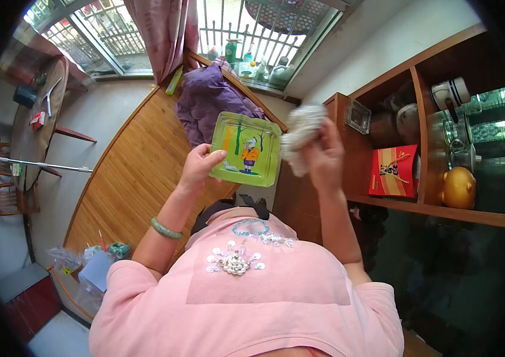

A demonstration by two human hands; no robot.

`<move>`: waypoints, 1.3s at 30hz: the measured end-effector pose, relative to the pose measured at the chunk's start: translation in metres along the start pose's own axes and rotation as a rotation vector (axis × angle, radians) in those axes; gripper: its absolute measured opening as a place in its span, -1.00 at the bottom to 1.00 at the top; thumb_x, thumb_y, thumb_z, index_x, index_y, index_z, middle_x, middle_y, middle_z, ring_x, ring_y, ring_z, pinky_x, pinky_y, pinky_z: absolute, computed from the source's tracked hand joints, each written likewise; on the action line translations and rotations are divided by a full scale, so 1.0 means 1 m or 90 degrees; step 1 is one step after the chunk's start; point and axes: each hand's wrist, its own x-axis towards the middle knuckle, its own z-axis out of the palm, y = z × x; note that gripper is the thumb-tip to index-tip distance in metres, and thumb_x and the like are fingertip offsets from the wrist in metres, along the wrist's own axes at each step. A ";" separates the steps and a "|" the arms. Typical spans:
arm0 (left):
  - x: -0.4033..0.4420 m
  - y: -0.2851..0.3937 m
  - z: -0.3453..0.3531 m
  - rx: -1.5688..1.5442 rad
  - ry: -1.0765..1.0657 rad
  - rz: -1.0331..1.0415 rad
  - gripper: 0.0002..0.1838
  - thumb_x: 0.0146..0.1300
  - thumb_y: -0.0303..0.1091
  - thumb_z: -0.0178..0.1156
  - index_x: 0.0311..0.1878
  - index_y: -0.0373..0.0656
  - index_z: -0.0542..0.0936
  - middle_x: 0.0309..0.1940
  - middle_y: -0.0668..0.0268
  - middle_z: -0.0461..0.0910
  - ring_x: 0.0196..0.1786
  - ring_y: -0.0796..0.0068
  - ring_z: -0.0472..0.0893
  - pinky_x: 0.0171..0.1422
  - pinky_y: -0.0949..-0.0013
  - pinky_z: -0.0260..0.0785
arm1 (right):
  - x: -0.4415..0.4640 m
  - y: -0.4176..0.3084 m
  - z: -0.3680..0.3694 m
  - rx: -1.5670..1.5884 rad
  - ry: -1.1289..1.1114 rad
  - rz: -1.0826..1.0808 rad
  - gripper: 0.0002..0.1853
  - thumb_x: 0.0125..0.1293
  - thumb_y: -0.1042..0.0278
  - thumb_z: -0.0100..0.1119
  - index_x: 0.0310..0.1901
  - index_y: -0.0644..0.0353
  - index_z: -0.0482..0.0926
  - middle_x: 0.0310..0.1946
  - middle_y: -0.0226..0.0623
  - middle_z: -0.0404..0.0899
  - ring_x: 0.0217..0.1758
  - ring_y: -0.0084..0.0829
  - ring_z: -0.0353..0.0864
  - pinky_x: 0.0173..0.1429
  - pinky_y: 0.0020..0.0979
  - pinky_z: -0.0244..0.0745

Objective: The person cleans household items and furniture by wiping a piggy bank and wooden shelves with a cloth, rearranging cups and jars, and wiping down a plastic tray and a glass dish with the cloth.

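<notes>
My left hand (194,169) is closed on the left edge of a square green tray (228,160), thumb on top. A cartoon figure in an orange top and some trees are printed on the tray's face, which is turned up toward me. To its right, my right hand (326,162) grips a bunched grey-white cloth (303,128). Hand and cloth are somewhat blurred. The cloth is close to the tray's right edge; I cannot tell whether they touch.
A wooden bench (127,160) with a purple quilted cloth (208,98) lies ahead. Shelves on the right hold a red gift box (392,171), a golden ornament (458,187) and a white canister (450,93). Bottles stand on the windowsill. At the left is a round table (47,113).
</notes>
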 end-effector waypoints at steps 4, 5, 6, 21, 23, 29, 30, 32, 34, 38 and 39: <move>0.000 -0.001 0.006 0.057 -0.046 0.010 -0.67 0.00 -0.28 0.19 -0.23 -0.30 0.41 -0.44 0.30 0.53 -0.52 0.63 0.52 -0.61 0.59 0.38 | 0.019 0.016 0.038 -0.493 -0.215 -0.341 -0.50 -0.04 0.52 0.17 0.02 0.12 0.34 -0.12 -0.24 0.42 -0.08 -0.34 0.44 -0.05 -0.40 0.39; -0.001 0.000 0.008 0.059 -0.047 0.011 -0.67 0.00 -0.28 0.19 -0.23 -0.30 0.41 -0.44 0.30 0.53 -0.52 0.63 0.52 -0.61 0.59 0.38 | 0.026 0.017 0.044 -0.691 -0.307 -0.477 -0.47 -0.07 0.44 0.21 0.03 0.10 0.34 -0.11 -0.22 0.42 -0.07 -0.33 0.44 -0.10 -0.39 0.40; -0.001 0.002 0.011 0.082 -0.074 0.034 -0.66 -0.01 -0.33 0.18 -0.19 -0.32 0.42 -0.38 0.31 0.52 -0.41 0.62 0.51 -0.44 0.56 0.38 | 0.032 0.019 0.045 -0.691 -0.303 -0.479 -0.47 -0.07 0.44 0.21 0.03 0.10 0.34 -0.11 -0.22 0.42 -0.07 -0.33 0.44 -0.10 -0.39 0.40; -0.006 0.043 0.014 0.230 -0.057 -0.046 -0.64 -0.10 -0.19 0.20 -0.36 -0.31 0.45 -0.50 0.28 0.47 -0.51 0.50 0.50 -0.64 0.42 0.41 | 0.041 0.072 0.043 -0.811 -0.226 -0.352 -0.78 -0.04 0.20 0.07 -0.48 0.17 0.38 -0.64 -0.24 0.47 -0.58 -0.25 0.53 -0.50 -0.30 0.42; 0.001 0.044 0.013 0.253 -0.067 -0.048 -0.64 -0.09 -0.19 0.20 -0.36 -0.32 0.45 -0.50 0.26 0.48 -0.51 0.48 0.51 -0.64 0.41 0.41 | 0.039 0.078 0.034 -0.798 -0.150 -0.322 -0.77 0.00 0.18 0.05 -0.47 0.18 0.40 -0.64 -0.23 0.48 -0.57 -0.26 0.53 -0.45 -0.32 0.43; 0.009 0.028 0.002 0.215 -0.116 -0.104 -0.62 -0.08 -0.17 0.20 -0.29 -0.29 0.47 -0.48 0.29 0.51 -0.51 0.53 0.53 -0.62 0.45 0.42 | 0.061 0.063 -0.039 0.210 0.086 0.265 -0.68 0.21 0.25 -0.19 -0.20 0.32 0.46 -0.34 -0.22 0.53 -0.30 -0.38 0.52 -0.22 -0.45 0.45; 0.010 0.029 0.002 0.207 -0.122 -0.103 -0.61 -0.08 -0.17 0.20 -0.28 -0.30 0.47 -0.47 0.29 0.52 -0.50 0.52 0.54 -0.61 0.44 0.43 | 0.058 0.054 -0.038 0.208 0.089 0.260 -0.68 0.21 0.25 -0.19 -0.20 0.32 0.46 -0.34 -0.22 0.53 -0.30 -0.38 0.52 -0.22 -0.45 0.45; 0.012 0.032 0.003 0.207 -0.135 -0.101 -0.60 -0.08 -0.18 0.20 -0.26 -0.30 0.46 -0.46 0.28 0.52 -0.50 0.51 0.54 -0.60 0.43 0.44 | 0.049 0.035 -0.036 0.184 -0.077 0.257 -0.71 0.22 0.27 -0.12 -0.19 0.32 0.45 -0.26 -0.32 0.49 -0.17 -0.45 0.49 -0.07 -0.44 0.40; 0.015 0.034 0.004 0.210 -0.145 -0.098 -0.60 -0.07 -0.19 0.20 -0.24 -0.31 0.46 -0.46 0.28 0.52 -0.50 0.50 0.54 -0.60 0.42 0.44 | 0.042 0.016 -0.017 0.046 -0.184 0.219 -0.73 0.15 0.31 -0.02 -0.15 0.28 0.44 -0.22 -0.29 0.48 -0.13 -0.41 0.48 -0.01 -0.41 0.37; 0.014 0.040 0.014 0.235 -0.215 -0.104 -0.62 -0.09 -0.22 0.19 -0.23 -0.28 0.48 -0.43 0.27 0.52 -0.49 0.47 0.54 -0.60 0.40 0.43 | 0.044 0.018 0.013 -0.697 -0.431 -0.304 -0.45 -0.13 0.39 0.21 0.01 -0.03 0.35 -0.07 -0.21 0.39 -0.06 -0.14 0.42 -0.02 -0.29 0.38; 0.012 0.045 0.018 0.225 -0.260 -0.075 -0.62 -0.11 -0.22 0.18 -0.24 -0.28 0.49 -0.43 0.26 0.52 -0.48 0.47 0.54 -0.60 0.39 0.42 | 0.045 0.023 0.017 -0.690 -0.454 -0.320 -0.53 -0.08 0.37 0.14 -0.03 0.01 0.36 -0.23 -0.25 0.44 -0.20 -0.18 0.47 -0.15 -0.29 0.43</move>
